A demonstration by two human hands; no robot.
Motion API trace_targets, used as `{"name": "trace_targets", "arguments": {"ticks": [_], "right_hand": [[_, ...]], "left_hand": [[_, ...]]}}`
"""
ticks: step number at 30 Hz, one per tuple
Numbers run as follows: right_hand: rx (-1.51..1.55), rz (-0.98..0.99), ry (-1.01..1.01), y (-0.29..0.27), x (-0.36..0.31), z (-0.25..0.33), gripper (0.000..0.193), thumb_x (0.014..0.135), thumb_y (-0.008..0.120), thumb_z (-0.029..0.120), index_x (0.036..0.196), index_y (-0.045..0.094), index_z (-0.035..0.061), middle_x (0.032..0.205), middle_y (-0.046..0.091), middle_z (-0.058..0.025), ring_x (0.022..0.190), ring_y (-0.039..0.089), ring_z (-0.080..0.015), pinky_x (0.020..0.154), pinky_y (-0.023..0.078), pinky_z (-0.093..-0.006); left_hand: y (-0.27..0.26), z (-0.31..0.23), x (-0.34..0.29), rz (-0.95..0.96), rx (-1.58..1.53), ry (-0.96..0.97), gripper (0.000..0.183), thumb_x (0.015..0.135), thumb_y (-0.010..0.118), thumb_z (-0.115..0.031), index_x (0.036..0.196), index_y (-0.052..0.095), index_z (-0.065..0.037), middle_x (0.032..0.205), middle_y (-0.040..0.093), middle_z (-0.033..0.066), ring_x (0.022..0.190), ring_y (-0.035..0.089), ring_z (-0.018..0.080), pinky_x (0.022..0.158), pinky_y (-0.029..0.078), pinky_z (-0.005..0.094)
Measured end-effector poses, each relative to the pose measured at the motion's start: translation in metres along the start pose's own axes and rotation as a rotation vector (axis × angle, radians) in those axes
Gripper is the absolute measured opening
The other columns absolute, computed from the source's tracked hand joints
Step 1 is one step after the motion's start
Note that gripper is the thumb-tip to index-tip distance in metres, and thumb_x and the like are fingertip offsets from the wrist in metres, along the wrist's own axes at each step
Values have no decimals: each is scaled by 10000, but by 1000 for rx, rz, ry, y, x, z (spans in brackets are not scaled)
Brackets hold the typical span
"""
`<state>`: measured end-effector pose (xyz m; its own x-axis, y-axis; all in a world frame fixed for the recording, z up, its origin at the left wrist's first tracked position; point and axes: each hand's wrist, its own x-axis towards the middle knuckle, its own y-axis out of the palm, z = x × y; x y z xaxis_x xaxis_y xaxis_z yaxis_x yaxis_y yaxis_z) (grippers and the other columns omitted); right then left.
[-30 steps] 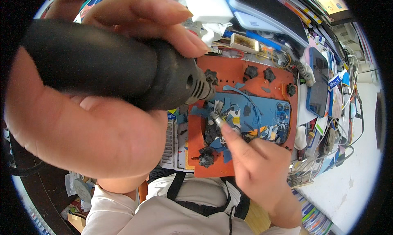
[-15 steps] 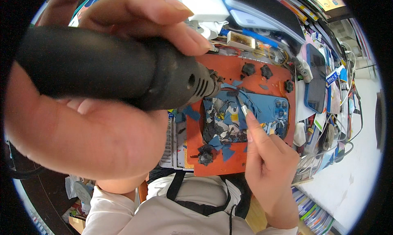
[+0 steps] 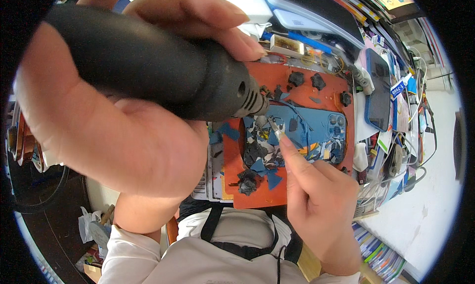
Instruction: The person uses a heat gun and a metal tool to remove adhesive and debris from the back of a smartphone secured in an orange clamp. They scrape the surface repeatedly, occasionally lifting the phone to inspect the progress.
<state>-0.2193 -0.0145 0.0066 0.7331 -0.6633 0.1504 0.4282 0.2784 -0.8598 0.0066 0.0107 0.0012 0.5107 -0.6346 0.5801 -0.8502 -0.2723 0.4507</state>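
Two-handedly tackling shattered blue phone (image 3: 319, 125).
Grasping black cylindrical handpiece (image 3: 148, 61) in left hand (image 3: 133, 143), pinching silver blade (image 3: 276, 128) in right hand (image 3: 324, 197).

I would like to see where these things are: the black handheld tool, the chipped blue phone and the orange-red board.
Black handheld tool (image 3: 148, 61): head view, middle of its thick body.
Chipped blue phone (image 3: 320, 126): head view, smooth blue area of its back.
Orange-red board (image 3: 258, 199): head view, bare part near its lower edge.
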Motion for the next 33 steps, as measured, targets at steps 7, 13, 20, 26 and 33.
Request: {"name": "trace_targets", "arguments": {"ticks": [7,13,20,26,33], "right_hand": [[-8,20,33,-1,3,6,463,841,672,-60,1275,737,89,591,457,-91,491,458,-252,493,387,-365],[-68,20,-3,-1,3,5,448,849,670,-42,1270,740,93,593,470,-91,492,471,-257,490,390,-372],[-84,-18,-22,8,2,0,454,841,668,-29,1269,743,103,595,461,-83,494,475,-249,485,397,-365],[-118,-28,-47,8,0,-1,506,800,692,-17,1286,738,118,614,473,-69,495,480,-240,482,403,-365],[-145,-119,-100,18,1,-1,548,767,702,-16,1293,738,132,614,474,-59,492,484,-233,480,416,-363]], "left_hand": [[3,-2,1,-23,45,-1,844,1003,306,-694,1401,464,33,974,653,223,766,651,297,710,574,457],[4,0,4,7,118,26,832,1017,271,-687,1392,458,32,937,658,222,761,661,302,733,588,461],[19,-3,-2,-77,22,1,821,1025,251,-681,1361,464,38,900,661,223,726,661,303,750,586,449],[13,-2,2,-60,138,46,795,1029,278,-673,1329,483,35,895,672,221,699,670,299,713,593,427],[28,-5,0,-93,41,79,781,1032,289,-667,1314,504,29,878,671,211,697,669,293,701,593,423]]}}
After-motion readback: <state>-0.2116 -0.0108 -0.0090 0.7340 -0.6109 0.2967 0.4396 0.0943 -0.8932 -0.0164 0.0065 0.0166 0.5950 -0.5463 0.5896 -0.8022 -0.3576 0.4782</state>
